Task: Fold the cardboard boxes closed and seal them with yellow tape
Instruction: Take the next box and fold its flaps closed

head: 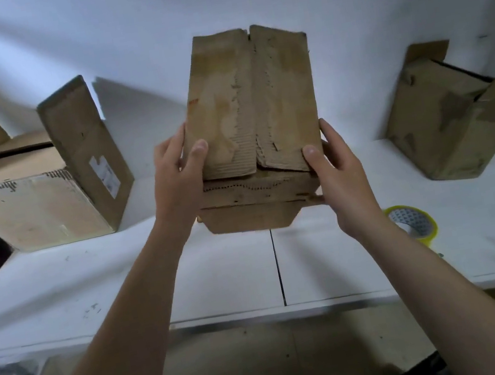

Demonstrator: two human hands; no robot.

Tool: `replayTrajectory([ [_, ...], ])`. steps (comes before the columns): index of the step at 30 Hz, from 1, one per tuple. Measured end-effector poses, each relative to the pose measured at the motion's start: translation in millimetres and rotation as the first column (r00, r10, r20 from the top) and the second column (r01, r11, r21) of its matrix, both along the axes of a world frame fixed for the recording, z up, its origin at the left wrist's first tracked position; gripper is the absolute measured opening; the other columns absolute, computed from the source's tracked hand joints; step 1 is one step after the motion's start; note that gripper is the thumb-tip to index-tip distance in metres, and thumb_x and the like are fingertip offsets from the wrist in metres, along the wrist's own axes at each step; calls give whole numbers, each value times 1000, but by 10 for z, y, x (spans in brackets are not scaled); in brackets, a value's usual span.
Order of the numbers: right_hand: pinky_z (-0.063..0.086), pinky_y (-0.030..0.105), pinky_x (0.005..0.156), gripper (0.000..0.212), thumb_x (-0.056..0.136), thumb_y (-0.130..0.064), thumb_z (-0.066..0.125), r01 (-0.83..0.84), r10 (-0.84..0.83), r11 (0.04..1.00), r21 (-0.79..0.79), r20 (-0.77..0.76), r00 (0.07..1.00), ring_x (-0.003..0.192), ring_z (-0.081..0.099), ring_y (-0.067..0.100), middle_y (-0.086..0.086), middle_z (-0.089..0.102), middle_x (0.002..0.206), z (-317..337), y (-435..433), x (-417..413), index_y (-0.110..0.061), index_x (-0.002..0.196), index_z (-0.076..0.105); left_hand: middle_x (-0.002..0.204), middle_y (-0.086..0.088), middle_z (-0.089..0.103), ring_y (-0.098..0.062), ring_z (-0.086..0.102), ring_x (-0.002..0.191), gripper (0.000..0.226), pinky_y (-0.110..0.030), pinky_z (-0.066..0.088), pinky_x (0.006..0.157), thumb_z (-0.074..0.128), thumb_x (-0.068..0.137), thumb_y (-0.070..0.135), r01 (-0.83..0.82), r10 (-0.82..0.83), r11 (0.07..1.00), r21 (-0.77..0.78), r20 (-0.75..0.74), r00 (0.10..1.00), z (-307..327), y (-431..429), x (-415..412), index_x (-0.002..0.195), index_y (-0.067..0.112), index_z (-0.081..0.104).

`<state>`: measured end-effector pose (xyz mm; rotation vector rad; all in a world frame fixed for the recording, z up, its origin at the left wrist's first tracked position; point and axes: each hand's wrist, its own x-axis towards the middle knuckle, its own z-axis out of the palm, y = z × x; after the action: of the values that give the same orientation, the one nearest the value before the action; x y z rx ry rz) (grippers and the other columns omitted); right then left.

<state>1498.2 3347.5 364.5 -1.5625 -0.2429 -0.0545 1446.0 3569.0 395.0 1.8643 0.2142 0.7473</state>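
Cardboard box (252, 114) gripped between left hand (177, 179) and right hand (341, 178), flaps folded.

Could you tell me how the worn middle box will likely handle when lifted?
Probably light: the left hand and right hand grip the middle box only at its edges. Likely floppy: its flaps are torn, so they may gape.

Worn mid box (244, 99) up off bench (221, 273), flaps folded shut. L box (33, 206) & R box (444, 121) w/ flaps open. Yellow tape roll (416, 224) flat on bench, R side.
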Motion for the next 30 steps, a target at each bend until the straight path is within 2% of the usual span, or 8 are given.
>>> replayTrajectory([
  [3,52,52,100,56,90,-53,53,-1,2,995,-98,11,1000,121,60,8,-23,59,135,124,-92,-244,-52,144,41,137,-1,52,-11,57,120,41,-31,50,99,48,102,35,107,-114,987,-117,-52,992,78,-102,-311,143,33,53],
  [5,53,52,98,54,88,-56,51,7,-1,985,-173,36,999,117,61,9,-20,61,132,212,-142,-391,-50,142,43,124,8,63,-5,63,108,34,-20,53,83,50,102,31,128,-137,978,-163,-42,990,116,-155,-492,135,34,57],
  [7,55,51,95,53,87,-60,48,12,7,965,-264,69,998,113,62,10,-19,63,127,286,-158,-522,-51,139,45,119,12,64,-5,63,104,33,-20,52,76,52,102,33,99,-114,975,-197,-65,991,164,-160,-646,135,34,54],
  [13,53,41,97,44,98,-54,49,23,48,916,-401,166,985,115,56,8,-14,56,140,254,-5,-747,-46,142,46,122,9,62,-14,59,114,41,-33,51,91,56,99,34,-20,-2,989,-147,-147,989,150,2,-1060,140,27,54],
  [16,44,29,96,44,101,-48,50,-46,103,923,-383,131,986,128,51,10,-13,50,147,91,130,-768,-44,144,45,131,5,60,-18,57,119,47,-42,48,103,57,100,34,-108,98,993,-48,-163,982,-10,51,-1153,146,26,49],
  [19,40,26,96,46,102,-42,52,-148,185,915,-374,63,981,130,48,7,-15,47,150,-129,245,-811,-43,147,43,145,-2,53,-26,51,131,58,-50,42,111,56,101,37,-183,165,982,-49,-253,953,-233,157,-1175,153,24,38],
  [23,37,24,97,46,105,-40,46,-180,215,877,-445,28,976,133,46,10,-13,46,152,-379,353,-797,-40,151,39,151,-3,46,-27,47,134,64,-52,41,113,54,101,42,-207,157,974,-96,-378,912,-538,232,-1220,157,25,28],
  [30,32,21,103,47,107,-28,46,-261,290,866,-427,4,957,129,36,0,-9,38,156,-704,576,-769,-34,153,37,153,0,40,-25,45,135,65,-46,44,110,57,102,35,-191,169,981,-21,-380,909,-785,388,-1310,157,27,24],
])
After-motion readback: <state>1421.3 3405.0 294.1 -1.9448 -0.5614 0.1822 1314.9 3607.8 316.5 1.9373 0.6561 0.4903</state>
